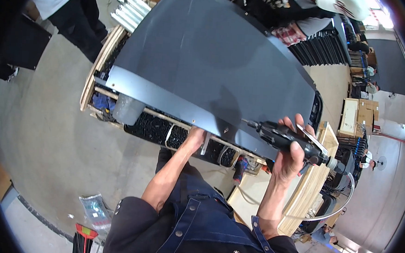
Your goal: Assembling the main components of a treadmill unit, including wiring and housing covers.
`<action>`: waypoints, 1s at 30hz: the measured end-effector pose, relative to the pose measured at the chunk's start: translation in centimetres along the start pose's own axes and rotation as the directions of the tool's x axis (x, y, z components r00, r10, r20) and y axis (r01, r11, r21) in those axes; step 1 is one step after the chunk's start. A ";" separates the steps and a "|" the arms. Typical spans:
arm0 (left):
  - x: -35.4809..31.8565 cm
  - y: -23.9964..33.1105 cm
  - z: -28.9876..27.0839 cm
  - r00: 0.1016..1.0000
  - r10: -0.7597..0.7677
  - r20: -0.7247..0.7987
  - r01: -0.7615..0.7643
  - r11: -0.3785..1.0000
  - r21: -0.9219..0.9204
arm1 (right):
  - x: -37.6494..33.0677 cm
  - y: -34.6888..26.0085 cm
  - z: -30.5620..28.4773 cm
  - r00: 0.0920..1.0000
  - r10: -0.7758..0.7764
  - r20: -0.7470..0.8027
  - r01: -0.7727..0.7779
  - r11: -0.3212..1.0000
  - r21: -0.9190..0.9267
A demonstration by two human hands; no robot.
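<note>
A large dark grey panel (193,47) lies before me, its near side a lighter metal edge with small holes. My right hand (287,163) holds a black air screwdriver (280,137) above the panel's near right part. The driver's bit points left, and a pale hose (351,186) runs from its rear end. My left hand (195,139) is at the near edge of the panel, with its fingers hidden under that edge. Just right of it, a small flat metal strip (205,144) hangs below the edge. Whether the left hand holds anything is hidden.
Below the panel's near edge are trays of black screws (151,129) and a grey cup (128,110). A second power driver (240,169) hangs at the bench front. White tubes (131,12) lie at the far left. Co-workers stand at the far left and far right.
</note>
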State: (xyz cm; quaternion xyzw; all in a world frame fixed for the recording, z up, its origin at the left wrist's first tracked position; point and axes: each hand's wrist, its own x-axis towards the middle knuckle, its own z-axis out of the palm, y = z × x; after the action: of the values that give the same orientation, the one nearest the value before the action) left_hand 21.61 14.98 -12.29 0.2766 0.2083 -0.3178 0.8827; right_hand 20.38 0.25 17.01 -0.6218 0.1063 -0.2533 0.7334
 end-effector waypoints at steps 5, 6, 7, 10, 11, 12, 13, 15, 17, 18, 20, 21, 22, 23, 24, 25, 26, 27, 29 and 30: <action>-1.3 0.6 0.5 0.998 0.025 0.051 -0.045 0.894 0.446 | -1.9 -1.1 -4.7 0.967 0.092 -0.239 -0.040 0.976 0.215; -1.2 -0.1 0.5 0.999 0.047 0.008 -0.045 0.869 0.493 | -2.5 -0.8 -5.8 0.953 0.136 -0.271 -0.061 0.961 0.269; -1.1 -0.7 0.7 0.999 0.049 0.020 -0.052 0.861 0.506 | -3.3 -0.5 -6.8 0.934 0.191 -0.302 -0.084 0.938 0.335; 1.2 -1.7 -1.8 0.987 0.071 0.145 -0.161 0.405 0.900 | -5.2 0.7 -8.7 0.849 0.354 -0.393 -0.141 0.868 0.477; 1.3 -1.8 -2.4 0.986 0.072 0.152 -0.168 0.388 0.906 | -6.1 1.6 -10.1 0.828 0.386 -0.406 -0.134 0.841 0.525; 1.0 -2.1 -3.2 0.986 0.083 0.141 -0.158 0.264 0.951 | -7.0 2.7 -11.5 0.806 0.401 -0.435 -0.133 0.840 0.527; 0.1 -2.4 -4.0 0.988 0.095 0.124 -0.137 0.137 0.981 | -7.9 3.5 -12.4 0.780 0.422 -0.462 -0.139 0.837 0.529; -3.1 -2.8 -5.8 0.998 0.021 0.055 -0.058 0.258 0.964 | -9.7 2.9 -11.9 0.688 0.530 -0.496 -0.217 0.803 0.555; -7.8 -1.3 -4.7 0.999 -0.019 -0.026 0.028 0.083 0.996 | -11.8 4.6 -14.0 0.685 0.553 -0.474 -0.220 0.778 0.589; -9.9 -1.0 -4.9 0.992 0.085 0.098 -0.107 0.103 0.989 | -12.8 6.0 -15.3 0.678 0.591 -0.437 -0.235 0.738 0.633; -12.6 0.7 -1.9 0.985 0.137 0.107 -0.127 0.150 0.981 | -15.1 7.5 -17.6 0.531 0.734 -0.423 -0.255 0.615 0.746; -14.0 1.7 -0.2 0.982 0.181 0.059 -0.084 0.132 0.988 | -16.2 8.7 -18.7 0.480 0.776 -0.410 -0.264 0.574 0.775; -15.0 3.1 2.0 0.962 0.254 0.098 -0.134 0.131 0.982 | -17.4 10.1 -19.8 0.426 0.805 -0.413 -0.246 0.542 0.803; -15.6 4.3 4.2 0.936 0.322 0.139 -0.189 0.127 0.974 | -18.4 10.3 -20.2 0.405 0.838 -0.366 -0.255 0.488 0.835; -15.8 4.9 6.1 0.888 0.421 0.185 -0.251 0.107 0.962 | -19.3 10.8 -20.3 0.387 0.838 -0.386 -0.251 0.498 0.830; -15.5 5.7 6.8 0.836 0.456 0.304 -0.343 0.002 0.939 | -19.9 11.5 -20.4 0.368 0.837 -0.406 -0.249 0.509 0.824; -15.0 6.5 8.3 0.766 0.483 0.424 -0.422 -0.118 0.899 | -20.8 12.3 -21.0 0.364 0.844 -0.394 -0.241 0.494 0.835; -14.4 7.1 9.9 0.685 0.489 0.541 -0.492 -0.238 0.838 | -21.5 13.2 -21.6 0.381 0.850 -0.365 -0.251 0.475 0.844; -13.1 7.8 12.5 0.693 0.432 0.577 -0.462 -0.349 0.816 | -22.5 13.7 -22.0 0.395 0.856 -0.332 -0.248 0.447 0.859; -12.1 7.7 13.2 0.714 0.407 0.570 -0.425 -0.395 0.815 | -22.8 13.6 -22.1 0.386 0.866 -0.319 -0.261 0.434 0.862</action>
State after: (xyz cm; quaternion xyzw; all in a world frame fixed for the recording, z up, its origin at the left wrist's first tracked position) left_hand 20.79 17.14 7.08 0.8861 -0.2320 0.0023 0.4012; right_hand -6.11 -5.95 -4.25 -0.0456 0.5167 -0.2022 0.8307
